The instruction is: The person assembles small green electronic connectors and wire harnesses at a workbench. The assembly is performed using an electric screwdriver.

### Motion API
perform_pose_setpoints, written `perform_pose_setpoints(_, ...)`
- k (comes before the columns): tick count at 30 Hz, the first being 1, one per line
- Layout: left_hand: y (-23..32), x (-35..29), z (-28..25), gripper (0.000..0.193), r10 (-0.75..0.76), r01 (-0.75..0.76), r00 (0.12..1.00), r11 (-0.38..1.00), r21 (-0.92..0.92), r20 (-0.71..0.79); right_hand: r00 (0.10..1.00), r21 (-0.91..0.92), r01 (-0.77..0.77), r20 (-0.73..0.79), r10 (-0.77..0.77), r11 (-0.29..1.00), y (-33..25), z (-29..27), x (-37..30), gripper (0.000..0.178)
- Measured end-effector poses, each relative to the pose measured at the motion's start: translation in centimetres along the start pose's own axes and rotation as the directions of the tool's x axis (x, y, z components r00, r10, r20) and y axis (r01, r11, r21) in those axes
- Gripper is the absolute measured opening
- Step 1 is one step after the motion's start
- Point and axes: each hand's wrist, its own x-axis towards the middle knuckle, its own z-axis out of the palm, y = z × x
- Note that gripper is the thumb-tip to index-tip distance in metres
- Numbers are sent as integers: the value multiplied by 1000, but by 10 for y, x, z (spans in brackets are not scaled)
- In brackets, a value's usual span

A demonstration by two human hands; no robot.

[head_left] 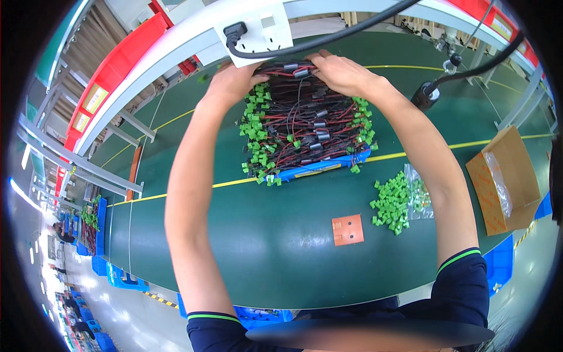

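Note:
A blue bin [328,166] on the green table holds a heaped stack of black-and-red wire harnesses [305,117]. Grey sleeves sit mid-wire, and green connectors [258,129] hang out at both sides. At the far end of the heap, my left hand [233,85] closes on one end of a harness, its fingertips partly hidden behind the white socket panel. Opposite it, my right hand [341,73] pinches the same harness near its other end. Between the hands the wires lie across the top of the stack.
Loose green connectors [390,202] lie beside a clear plastic bag [419,196]. Left of them is an orange square plate [348,229]. An open cardboard box [504,182] stands at the right. A white socket panel [255,32] with a black cable [328,42] hangs over the far side.

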Motion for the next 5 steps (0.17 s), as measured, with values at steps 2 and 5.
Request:
perform_pose_setpoints(2,-19,17,23,70,17,-18,998,1000,16,62,1000,-2,6,-7,-6,1000,26,14,21,44)
perform_pose_setpoints(5,-3,21,23,95,-109,116,942,993,-1,318,816,-362,-137,486,312,922,52,9,30,69)
